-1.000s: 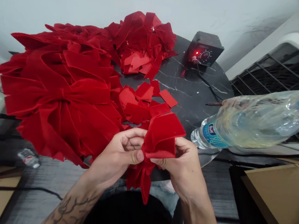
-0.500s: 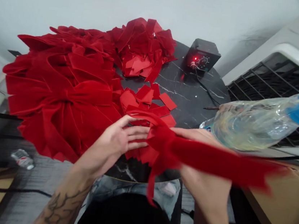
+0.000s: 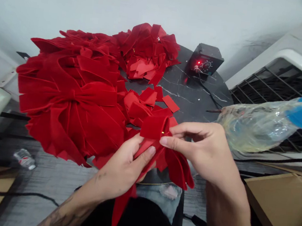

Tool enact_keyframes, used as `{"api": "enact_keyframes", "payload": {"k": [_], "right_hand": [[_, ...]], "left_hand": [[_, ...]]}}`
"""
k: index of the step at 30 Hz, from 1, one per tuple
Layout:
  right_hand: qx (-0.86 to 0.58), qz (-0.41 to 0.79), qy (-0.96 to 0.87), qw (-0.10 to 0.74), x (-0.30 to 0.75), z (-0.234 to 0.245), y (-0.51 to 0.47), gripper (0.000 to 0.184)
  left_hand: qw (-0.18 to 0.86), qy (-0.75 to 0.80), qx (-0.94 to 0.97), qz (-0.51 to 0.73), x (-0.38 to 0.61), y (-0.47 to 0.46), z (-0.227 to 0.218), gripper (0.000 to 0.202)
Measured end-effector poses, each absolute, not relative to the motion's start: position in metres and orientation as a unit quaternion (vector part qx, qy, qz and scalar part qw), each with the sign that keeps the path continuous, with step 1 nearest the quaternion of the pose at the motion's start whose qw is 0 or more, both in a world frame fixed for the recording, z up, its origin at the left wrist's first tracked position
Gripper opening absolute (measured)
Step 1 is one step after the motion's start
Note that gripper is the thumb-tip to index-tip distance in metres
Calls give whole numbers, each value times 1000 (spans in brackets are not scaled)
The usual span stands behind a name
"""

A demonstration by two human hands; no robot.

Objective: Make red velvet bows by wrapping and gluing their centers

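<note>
- through the head camera i have one red ribbon piece [image 3: 153,127] between both hands, held up at the near side of the black table [image 3: 192,114], with a folded loop standing uppermost.
- the left hand [image 3: 125,166] grasps it from below, thumb laid along the ribbon; a red strip [image 3: 121,210] hangs beneath that hand.
- the right hand [image 3: 201,143] pinches the loop's right end between thumb and forefinger, beside a small gold-coloured bit [image 3: 163,132]; i can't tell whether those fingers touch it.
- notched tails [image 3: 179,169] droop below the right hand.
- i'd judge the ribbon light, soft and velvety, grippy rather than slippery, unlikely to break but easily creased.
- i'd hold it at the gathered middle, thumb flat, and leave the loop unsquashed.
- left of the hands is a large heap of red bows [image 3: 71,110]; loose cut red pieces [image 3: 147,101] lie just beyond.
- a black control box [image 3: 207,59] glows red farther back.
</note>
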State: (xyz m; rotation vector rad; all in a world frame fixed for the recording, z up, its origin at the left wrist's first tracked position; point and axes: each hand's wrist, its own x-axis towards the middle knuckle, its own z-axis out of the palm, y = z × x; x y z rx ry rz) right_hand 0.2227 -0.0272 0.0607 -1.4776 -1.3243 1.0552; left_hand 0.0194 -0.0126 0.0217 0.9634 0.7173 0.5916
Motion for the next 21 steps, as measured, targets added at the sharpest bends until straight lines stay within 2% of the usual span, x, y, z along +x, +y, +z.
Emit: {"api": "enact_keyframes", "payload": {"k": [3,6,9,11,13,15,17,21], "right_hand": [[-569,480,-472,473,233,51,-28,15],[-557,508,-429,497,238,44,-29,17],[-542,525,-441,487,239,42,-30,16],[-530,517,-479,471,239,44,-32,11],[-516,497,-527,457,237,47,-35,9],[-502,477,-572,440,235,51,-39,18],[-499,470,-587,431,233,53,-42,21],[-546,475,-520,454,234,57,-46,11]], "left_hand": [[808,321,453,196,14,-18,19,37],[759,338,531,165,4,-19,16,47],[665,360,637,147,-6,-16,17,41],[661,359,641,154,-7,-12,19,36],[687,364,602,179,-3,-8,23,42],[698,376,562,235,7,-6,26,46],[705,378,522,296,20,-6,28,39],[692,401,484,354,35,-10,27,21]]}}
